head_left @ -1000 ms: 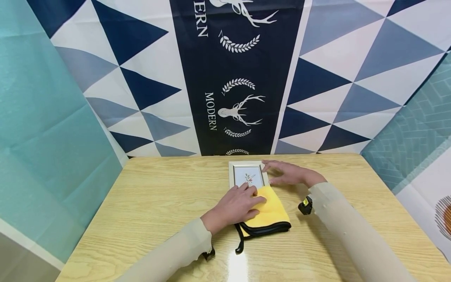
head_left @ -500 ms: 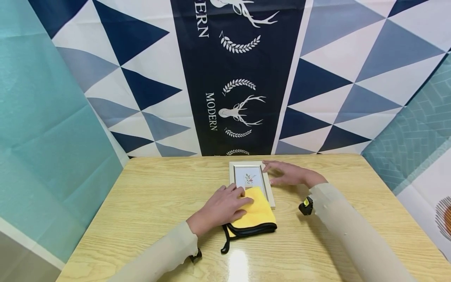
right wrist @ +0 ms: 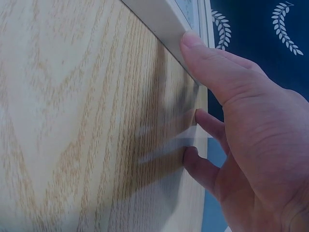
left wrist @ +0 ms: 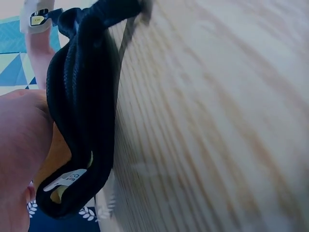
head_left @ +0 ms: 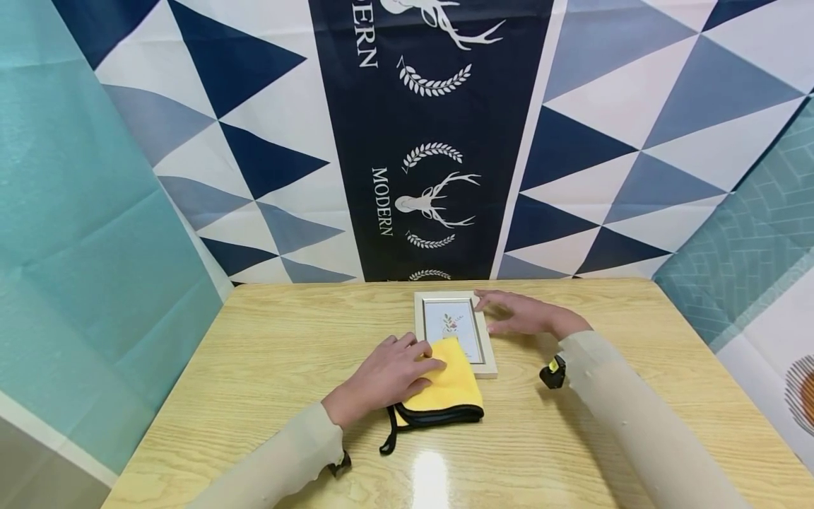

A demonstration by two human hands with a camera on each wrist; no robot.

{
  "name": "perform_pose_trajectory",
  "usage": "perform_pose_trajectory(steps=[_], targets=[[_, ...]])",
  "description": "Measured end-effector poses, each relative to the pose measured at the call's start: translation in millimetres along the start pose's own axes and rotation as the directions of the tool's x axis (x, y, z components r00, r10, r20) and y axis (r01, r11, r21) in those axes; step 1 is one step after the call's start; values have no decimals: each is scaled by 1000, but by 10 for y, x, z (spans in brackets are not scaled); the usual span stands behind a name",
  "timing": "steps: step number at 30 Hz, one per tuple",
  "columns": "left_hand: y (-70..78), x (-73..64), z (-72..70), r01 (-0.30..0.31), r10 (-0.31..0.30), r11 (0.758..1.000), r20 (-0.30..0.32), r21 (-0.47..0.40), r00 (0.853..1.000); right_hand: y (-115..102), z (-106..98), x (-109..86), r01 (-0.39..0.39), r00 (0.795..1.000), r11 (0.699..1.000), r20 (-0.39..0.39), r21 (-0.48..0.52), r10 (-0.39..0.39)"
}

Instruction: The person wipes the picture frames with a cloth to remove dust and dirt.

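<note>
A picture frame (head_left: pixel 454 325) with a pale border and a small flower print lies flat near the table's back edge. My right hand (head_left: pixel 518 313) holds its far right corner, the thumb (right wrist: pixel 195 43) against the side of the frame; some fingers are hidden behind the hand in the right wrist view. My left hand (head_left: pixel 388 367) holds a folded yellow cloth (head_left: pixel 448 385) with black edging, which covers the frame's near left part. In the left wrist view, the cloth's dark folded edge (left wrist: pixel 84 116) rises beside the hand, and a white tag (left wrist: pixel 67 179) shows in the fold.
The wooden table (head_left: pixel 286 332) meets a patterned wall covering (head_left: pixel 432 212) at its back edge. Teal sheeting (head_left: pixel 95 247) stands on the left side. A black loop (head_left: pixel 388 442) trails from the cloth onto the tabletop.
My left hand has slid the cloth to the left, uncovering the frame's near right corner and more of the print. The right hand stays at the frame's far right corner.
</note>
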State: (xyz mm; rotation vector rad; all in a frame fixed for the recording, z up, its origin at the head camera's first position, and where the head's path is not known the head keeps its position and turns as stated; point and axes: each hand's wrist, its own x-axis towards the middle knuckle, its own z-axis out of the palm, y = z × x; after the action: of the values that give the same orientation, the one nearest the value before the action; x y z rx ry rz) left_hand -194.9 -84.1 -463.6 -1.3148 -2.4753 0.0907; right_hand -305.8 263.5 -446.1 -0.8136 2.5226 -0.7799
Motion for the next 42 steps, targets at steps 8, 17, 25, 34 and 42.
perform_pose_trajectory(steps=[8, 17, 25, 34, 42], targets=[[56, 95, 19, -3, 2, 1000, 20, 25, 1000, 26, 18, 14, -14, 1000, 1000, 2, 7, 14], [189, 288, 55, -6, 2, 998, 62, 55, 998, -5, 3, 10, 1, 1000, 1000, 4, -4, -1], [299, 471, 92, -22, 19, 998, 47, 64, 999, -2, 14, 23, 18, 1000, 1000, -3, -6, -18], [394, 623, 126, -32, 30, 996, 23, 83, 999, 17, -13, 25, 32, 999, 999, 3, -28, -32], [448, 703, 122, -45, 43, 991, 19, 128, 999, 6, -15, 12, 39, 999, 999, -3, -37, -39]])
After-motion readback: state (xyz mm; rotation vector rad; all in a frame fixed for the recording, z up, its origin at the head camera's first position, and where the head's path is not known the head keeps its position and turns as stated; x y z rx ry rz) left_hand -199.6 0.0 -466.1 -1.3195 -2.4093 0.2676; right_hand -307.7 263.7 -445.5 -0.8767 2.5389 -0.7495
